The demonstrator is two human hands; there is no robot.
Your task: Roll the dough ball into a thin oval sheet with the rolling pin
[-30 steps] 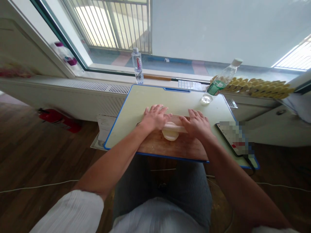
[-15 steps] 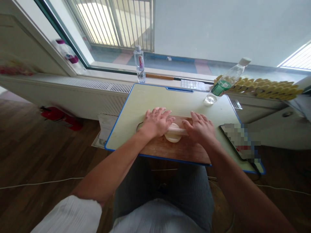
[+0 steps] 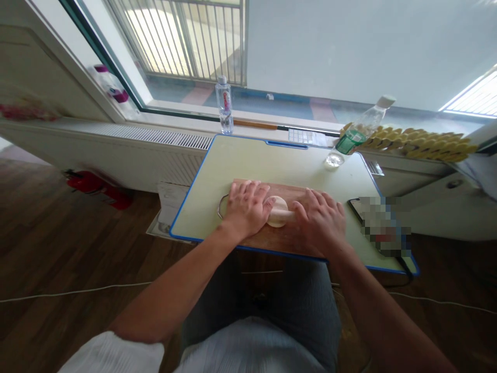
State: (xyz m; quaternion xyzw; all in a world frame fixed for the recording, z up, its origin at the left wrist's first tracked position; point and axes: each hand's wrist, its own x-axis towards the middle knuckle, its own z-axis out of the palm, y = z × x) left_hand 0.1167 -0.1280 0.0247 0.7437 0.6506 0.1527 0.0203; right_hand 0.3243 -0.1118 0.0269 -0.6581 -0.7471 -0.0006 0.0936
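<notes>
A wooden rolling pin [image 3: 286, 213] lies crosswise over a flat, round piece of pale dough [image 3: 277, 222]. Under both is a brown wooden cutting board [image 3: 279, 242] with a metal loop handle [image 3: 220, 206] at its left. My left hand [image 3: 248, 208] bears down on the pin's left end, its thumb beside the dough. Over the right end, my right hand [image 3: 322, 217] holds the pin beneath its palm, fingers pointing forward. Both ends of the pin are hidden under my hands.
The board rests on a pale folding table [image 3: 248, 158] with blue edging. A green-labelled bottle [image 3: 351, 140] stands at its back right; a blurred-out flat device [image 3: 382, 225] lies at the right. Beyond, a clear bottle [image 3: 224, 106] stands by the window. A fire extinguisher [image 3: 99, 189] is at left.
Both hands have shifted slightly toward my body with the rolling pin. More of the dough's far side and of the board's far edge now shows.
</notes>
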